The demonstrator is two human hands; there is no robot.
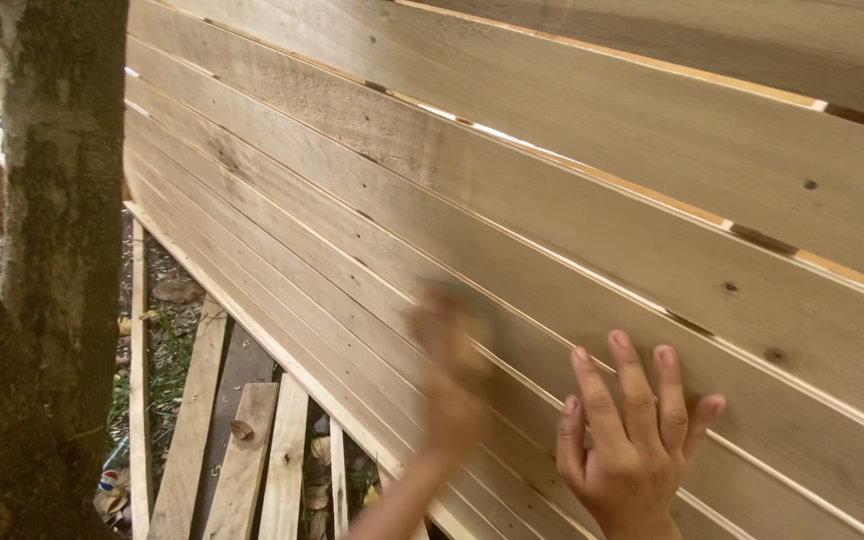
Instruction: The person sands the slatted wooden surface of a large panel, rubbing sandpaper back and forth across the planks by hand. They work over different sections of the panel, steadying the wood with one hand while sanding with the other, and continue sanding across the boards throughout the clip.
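Pale tan boards of the slatted wooden panel (572,200) run under the fingers (637,375) of the right hand (632,440) — streaked grain, dark brown knots just above the fingertips. Left of them, a grey-brown tree trunk (57,200) — mottled green with moss.

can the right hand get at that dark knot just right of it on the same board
Probably yes. The right hand lies flat on the panel, and the knot sits close beside its fingers with only bare wood between.
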